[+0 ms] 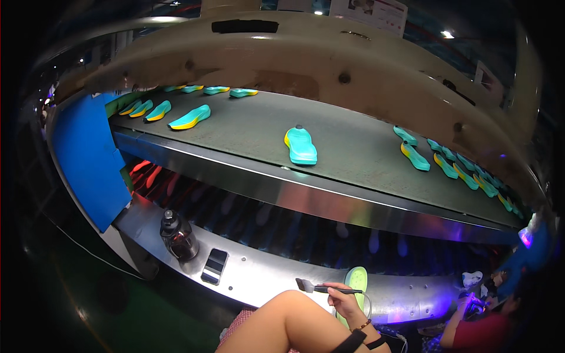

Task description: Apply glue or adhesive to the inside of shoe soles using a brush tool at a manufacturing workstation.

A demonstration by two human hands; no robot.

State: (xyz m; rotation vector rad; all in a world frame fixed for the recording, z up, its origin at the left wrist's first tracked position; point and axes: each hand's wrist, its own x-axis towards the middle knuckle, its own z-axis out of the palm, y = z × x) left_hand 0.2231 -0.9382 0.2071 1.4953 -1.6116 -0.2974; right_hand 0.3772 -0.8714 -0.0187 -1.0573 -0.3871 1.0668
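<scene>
My right hand (pixel 346 301) is closed around the dark handle of a flat brush (pixel 321 288). The bristles point left, and a pale thin tube runs from the handle's end. Just behind the hand, a lime-green clog (pixel 356 279) rests on the metal ledge (pixel 282 281). A bare bent limb, seemingly a knee, fills the lower middle. My left hand does not show. Beyond the ledge, a teal and yellow shoe sole (pixel 301 146) lies alone mid-belt on the dark conveyor (pixel 247 126), out of reach of the brush.
More soles (pixel 191 117) lie at the belt's left, with several (pixel 465 175) at right. A dark bottle (pixel 179 236) and a phone (pixel 215 266) rest on the ledge. Slim pieces (pixel 374 241) lie on the lower level under red and violet light. At lower right works another person (pixel 485 332).
</scene>
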